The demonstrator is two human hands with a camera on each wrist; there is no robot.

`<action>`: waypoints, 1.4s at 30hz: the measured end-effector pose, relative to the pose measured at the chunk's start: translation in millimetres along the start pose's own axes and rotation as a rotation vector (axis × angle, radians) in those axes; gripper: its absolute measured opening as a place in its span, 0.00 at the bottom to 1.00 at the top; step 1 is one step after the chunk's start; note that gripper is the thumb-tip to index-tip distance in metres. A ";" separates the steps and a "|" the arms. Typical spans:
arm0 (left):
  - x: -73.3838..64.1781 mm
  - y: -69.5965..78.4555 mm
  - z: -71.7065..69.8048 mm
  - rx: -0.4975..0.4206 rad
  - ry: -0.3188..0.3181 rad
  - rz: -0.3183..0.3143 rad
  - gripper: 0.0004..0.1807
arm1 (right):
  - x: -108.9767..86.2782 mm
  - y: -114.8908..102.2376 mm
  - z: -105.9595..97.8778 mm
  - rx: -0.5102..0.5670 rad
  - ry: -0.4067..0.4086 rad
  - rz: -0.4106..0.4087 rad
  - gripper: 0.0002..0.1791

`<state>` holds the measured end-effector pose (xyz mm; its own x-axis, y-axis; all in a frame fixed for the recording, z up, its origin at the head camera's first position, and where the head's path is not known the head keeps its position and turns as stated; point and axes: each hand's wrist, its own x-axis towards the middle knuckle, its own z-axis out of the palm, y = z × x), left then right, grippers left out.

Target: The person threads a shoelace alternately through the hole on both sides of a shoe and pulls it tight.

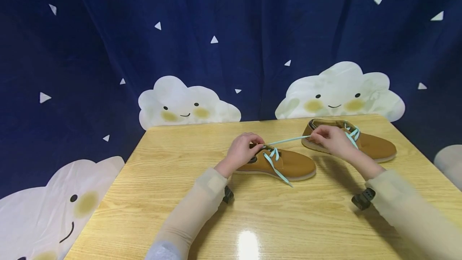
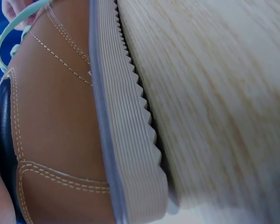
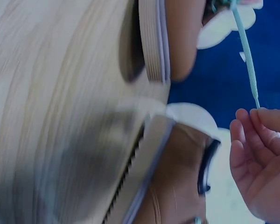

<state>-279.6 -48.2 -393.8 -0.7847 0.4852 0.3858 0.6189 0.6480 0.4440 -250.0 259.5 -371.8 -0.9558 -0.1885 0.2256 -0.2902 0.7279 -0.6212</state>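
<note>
A brown shoe (image 1: pixel 296 163) with mint-green laces lies on the table, toe pointing right. My left hand (image 1: pixel 242 151) is at its opening, thumb and fingers curled together at the top of the tongue; exactly what they pinch there is hard to see. One lace (image 1: pixel 288 140) stretches taut from the shoe's eyelets to my right hand (image 1: pixel 330 140), which pinches its tip between thumb and forefinger, as the right wrist view also shows. The other lace end (image 1: pixel 280 175) hangs loose over the shoe's near side onto the table. In the left wrist view the shoe's side (image 2: pixel 60 121) fills much of the frame.
A second brown shoe (image 1: pixel 379 147) with the same laces stands at the back right, partly behind my right hand. The wooden table (image 1: pixel 173 171) ends at a dark blue curtain (image 1: pixel 231 31) printed with white clouds.
</note>
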 end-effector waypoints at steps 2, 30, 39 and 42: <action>-0.1 0.4 -0.3 -0.003 -0.007 -0.004 0.04 | -5.4 3.4 -9.3 -0.017 0.022 0.009 0.15; 1.2 1.2 1.0 0.011 -0.017 -0.025 0.04 | -21.6 19.2 -21.0 -0.018 0.126 -0.004 0.15; -0.5 0.9 1.2 0.012 -0.016 -0.017 0.04 | -14.6 15.0 12.4 0.004 -0.042 -0.031 0.11; -1.2 0.2 2.2 0.010 -0.015 -0.018 0.04 | -11.2 14.0 21.2 -0.023 -0.067 -0.059 0.08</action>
<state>-278.6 -47.5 -396.0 -0.7963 0.4819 0.3655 0.6042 0.6625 0.4428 -244.4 257.9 -398.9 -0.9382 -0.2749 0.2105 -0.3461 0.7289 -0.5907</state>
